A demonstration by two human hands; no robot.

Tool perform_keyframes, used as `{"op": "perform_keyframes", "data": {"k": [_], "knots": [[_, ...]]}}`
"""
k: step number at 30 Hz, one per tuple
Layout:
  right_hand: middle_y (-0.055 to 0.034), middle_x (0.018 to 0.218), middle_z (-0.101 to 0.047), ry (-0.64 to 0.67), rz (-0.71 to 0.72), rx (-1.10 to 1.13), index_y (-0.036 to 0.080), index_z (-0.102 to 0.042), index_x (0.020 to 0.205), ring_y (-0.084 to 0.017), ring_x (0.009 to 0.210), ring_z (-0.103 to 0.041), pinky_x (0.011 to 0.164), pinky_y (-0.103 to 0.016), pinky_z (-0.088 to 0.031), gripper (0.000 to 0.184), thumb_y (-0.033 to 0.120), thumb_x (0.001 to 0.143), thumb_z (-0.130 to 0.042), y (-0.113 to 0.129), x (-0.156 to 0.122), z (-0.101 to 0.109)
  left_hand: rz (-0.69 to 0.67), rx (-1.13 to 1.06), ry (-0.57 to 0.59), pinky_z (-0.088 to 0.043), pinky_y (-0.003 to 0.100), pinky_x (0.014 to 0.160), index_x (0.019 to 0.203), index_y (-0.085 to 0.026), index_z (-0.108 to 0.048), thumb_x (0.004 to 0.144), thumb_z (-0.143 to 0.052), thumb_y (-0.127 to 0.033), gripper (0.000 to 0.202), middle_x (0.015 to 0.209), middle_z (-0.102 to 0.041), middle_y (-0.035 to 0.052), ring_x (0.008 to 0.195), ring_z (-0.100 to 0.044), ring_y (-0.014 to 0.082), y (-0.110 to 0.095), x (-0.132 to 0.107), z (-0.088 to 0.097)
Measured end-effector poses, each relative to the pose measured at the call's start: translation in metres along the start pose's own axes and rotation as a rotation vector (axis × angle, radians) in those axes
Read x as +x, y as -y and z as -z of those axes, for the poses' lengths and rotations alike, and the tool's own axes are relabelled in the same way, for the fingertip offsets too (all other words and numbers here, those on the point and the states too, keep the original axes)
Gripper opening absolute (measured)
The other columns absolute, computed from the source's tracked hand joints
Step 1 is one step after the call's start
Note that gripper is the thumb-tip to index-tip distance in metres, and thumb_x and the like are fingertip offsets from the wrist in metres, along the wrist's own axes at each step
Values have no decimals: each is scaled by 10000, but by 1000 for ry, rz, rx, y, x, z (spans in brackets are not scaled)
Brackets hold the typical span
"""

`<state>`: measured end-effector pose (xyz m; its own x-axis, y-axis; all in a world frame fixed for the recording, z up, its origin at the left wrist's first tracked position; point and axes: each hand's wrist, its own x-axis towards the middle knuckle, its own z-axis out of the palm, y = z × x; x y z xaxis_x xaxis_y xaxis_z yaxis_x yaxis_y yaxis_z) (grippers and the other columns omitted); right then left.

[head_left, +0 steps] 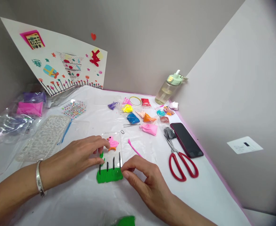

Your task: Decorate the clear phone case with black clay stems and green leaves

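Observation:
A clear phone case (116, 144) lies flat on the table. It carries a pink clay duck (113, 142), a strip of green clay (109, 175) along its near end, and several thin black clay stems (113, 163). My left hand (88, 152) reaches over the case's left side with thumb and forefinger apart, beside small green clay leaves (101, 155). At the lower right edge of the case, the thumb and forefinger of my right hand (145, 180) are pinched together. Whatever sits between those fingertips is too small to make out.
Red-handled scissors (180, 163) and a dark phone (187, 139) lie to the right. Behind the case are clay packets (133, 118), a pink clay strip (134, 147) and a bottle (167, 89). Gems (74, 109) and a textured sheet (46, 136) lie left, before a decorated board (81, 50).

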<state>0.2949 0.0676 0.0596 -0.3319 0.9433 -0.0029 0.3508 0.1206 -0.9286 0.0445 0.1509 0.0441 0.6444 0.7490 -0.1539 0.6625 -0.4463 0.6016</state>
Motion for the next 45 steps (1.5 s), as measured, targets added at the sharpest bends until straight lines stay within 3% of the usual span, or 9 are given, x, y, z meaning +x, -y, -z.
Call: {"op": "perform_keyframes", "data": {"k": [6,17,22,27,32,35,42,45], "knots": [[-5,895,-680,1,-3,-5,217,-687,921,-142,831,-624,768,-251,-482,107,197,962,-590,1,2,0,47,-16,33,-407,304,741,964,-247,-542,843,-639,-211,158,922,-591,-11,863,-582,215,-11,1,0],[-8,886,-679,-3,11,-17,210,-687,912,-143,824,-628,764,-248,-481,103,187,952,-595,1,1,0,57,13,11,-412,302,752,1021,-262,-564,834,-643,-245,204,913,-602,-15,856,-585,216,-4,4,-5],[-9,853,-679,-75,35,-68,210,-668,880,-146,788,-625,732,-249,-481,138,211,973,-566,-4,6,7,68,41,29,-408,322,761,1014,-248,-552,876,-616,-286,157,920,-604,-2,871,-582,229,-6,5,-7],[-35,897,-670,-201,100,-378,211,-642,922,-163,796,-627,715,-272,-466,159,232,1009,-511,-20,15,22,80,41,23,-413,309,729,982,-250,-559,874,-613,-297,129,886,-609,-9,837,-586,220,-7,6,-6],[-62,931,-636,-122,-22,-927,189,-628,958,-208,787,-631,616,-290,-411,86,275,959,-615,-36,21,26,142,-32,-43,-399,290,638,905,-251,-564,926,-542,-447,198,789,-603,-16,718,-565,201,-2,5,4],[-60,906,-640,-77,-66,-1042,183,-632,902,-209,766,-628,592,-286,-377,36,197,934,-623,-41,25,23,191,-44,-30,-368,276,583,845,-247,-560,940,-496,-474,254,705,-563,-25,651,-519,187,6,7,8],[-54,819,-643,-140,-90,-1028,178,-628,799,-204,716,-597,604,-298,-374,144,103,893,-550,-42,30,27,186,-190,-191,-400,283,631,966,-243,-578,967,-462,-466,251,770,-590,-16,707,-555,187,24,18,4],[-21,806,-637,-191,-125,-713,196,-612,841,-179,735,-593,643,-278,-420,99,174,916,-552,-33,29,31,181,-225,-260,-424,295,674,1012,-240,-590,972,-468,-431,230,817,-616,-10,753,-582,193,30,22,-2]]}}
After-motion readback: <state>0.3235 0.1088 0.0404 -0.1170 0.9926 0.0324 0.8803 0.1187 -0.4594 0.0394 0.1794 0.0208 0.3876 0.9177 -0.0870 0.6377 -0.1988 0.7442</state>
